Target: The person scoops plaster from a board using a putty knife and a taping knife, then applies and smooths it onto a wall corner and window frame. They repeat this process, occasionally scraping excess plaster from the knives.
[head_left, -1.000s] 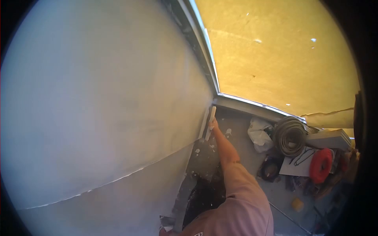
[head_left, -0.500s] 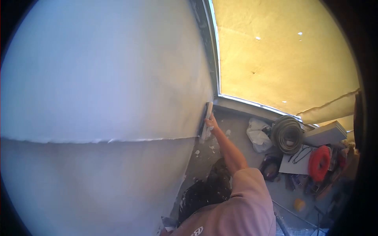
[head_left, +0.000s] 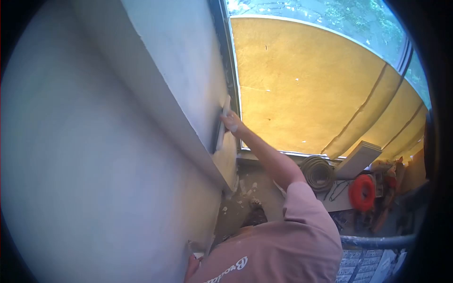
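Observation:
My right hand is closed around the handle of a long, narrow smoothing blade. The blade lies upright along the light wall, close to the window-side frame. At the bottom edge of the view, beside my pink shirt, part of my left hand shows. It is closed on a pale object that is mostly hidden and too small to make out.
A wall ledge runs diagonally beside the blade. Yellow sheeting covers the window's lower part. Right of my arm are a hose coil, a red ring-shaped bundle, a board and a blue-grey bar. Pale scraps dot the floor.
The view has tilted up, bringing in greenery above the sheeting. My right hand and the blade have moved up the wall, from near the lower corner to above the ledge. My left hand now shows.

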Available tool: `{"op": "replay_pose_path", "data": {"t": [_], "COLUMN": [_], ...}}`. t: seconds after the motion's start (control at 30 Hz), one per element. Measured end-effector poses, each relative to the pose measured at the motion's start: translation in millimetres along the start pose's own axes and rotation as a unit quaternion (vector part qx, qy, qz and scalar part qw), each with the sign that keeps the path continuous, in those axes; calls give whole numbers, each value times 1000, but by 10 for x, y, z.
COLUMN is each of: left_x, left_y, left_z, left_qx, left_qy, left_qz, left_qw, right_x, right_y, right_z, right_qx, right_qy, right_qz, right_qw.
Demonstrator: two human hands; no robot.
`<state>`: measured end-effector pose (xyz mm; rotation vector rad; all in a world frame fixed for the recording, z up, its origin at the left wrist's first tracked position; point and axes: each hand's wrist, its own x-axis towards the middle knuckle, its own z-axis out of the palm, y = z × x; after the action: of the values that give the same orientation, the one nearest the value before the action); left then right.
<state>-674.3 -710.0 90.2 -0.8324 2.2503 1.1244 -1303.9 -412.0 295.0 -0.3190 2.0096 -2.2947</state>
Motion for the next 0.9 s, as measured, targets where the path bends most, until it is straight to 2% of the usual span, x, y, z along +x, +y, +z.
{"op": "replay_pose_path", "data": {"t": [0.03, 0.07, 0.1, 0.13, 0.17, 0.23, 0.27, 0.3, 0.37, 0.4, 0.43, 0.47, 0.5, 0.57, 0.6, 0.67, 0.77, 0.83, 0.9], "left_x": [78, 164, 229, 338, 507, 719, 731, 688, 443, 292, 125, -45, -193, -416, -495, -592, -572, -517, -395], "left_y": [97, 190, 301, 301, 310, 540, 752, 1044, 1802, 2155, 2507, 2810, 3063, 3529, 3744, 4130, 4630, 4905, 5140], "left_z": [-13, -38, -55, -51, -44, -90, -153, -255, -482, -644, -787, -896, -985, -1112, -1129, -1123, -1122, -1048, -979], "left_qx": [6, 7, 13, -29, -70, -134, -158, -182, -235, -234, -316, -397, -401, -401, -409, -377, -367, -367, -355], "left_qy": [0, -1, -1, -3, -6, -40, -59, -77, -105, -107, -159, -210, -212, -322, -321, -310, -338, -316, -319], "left_qz": [13, 28, 42, 75, 107, 110, 145, 178, 208, 215, 216, 214, 220, 317, 323, 315, 327, 333, 312], "left_qw": [1000, 1000, 999, 997, 992, 984, 975, 964, 944, 942, 910, 867, 863, 796, 791, 814, 803, 809, 821], "right_x": [-122, 96, 334, 381, 406, 301, 520, 414, -177, -363, -541, -835, -1157, -1619, -1785, -2000, -2184, -2200, -2253], "right_y": [-645, -665, -797, -1149, -1529, -2202, -2284, -2544, -3076, -3161, -3240, -3300, -3288, -3142, -3068, -2962, -2851, -2748, -2680], "right_z": [77, 60, 36, 26, 20, 12, -145, -269, -407, -533, -642, -647, -611, -560, -568, -602, -731, -905, -1115], "right_qx": [9, -9, -9, 41, 72, 142, 198, 234, 232, 218, 201, 183, 165, 150, 146, 133, 115, 115, -33], "right_qy": [-14, -15, -16, -46, -69, -72, -95, -137, -134, -166, -200, -176, -154, -101, -89, -74, -72, -69, -61], "right_qz": [57, -13, 9, -1, 31, 33, 38, 40, -13, -42, -71, -90, -108, -154, -155, -162, -171, -165, -159], "right_qw": [998, 1000, 1000, 998, 995, 987, 975, 962, 964, 961, 956, 963, 968, 972, 973, 975, 976, 977, 985]}}
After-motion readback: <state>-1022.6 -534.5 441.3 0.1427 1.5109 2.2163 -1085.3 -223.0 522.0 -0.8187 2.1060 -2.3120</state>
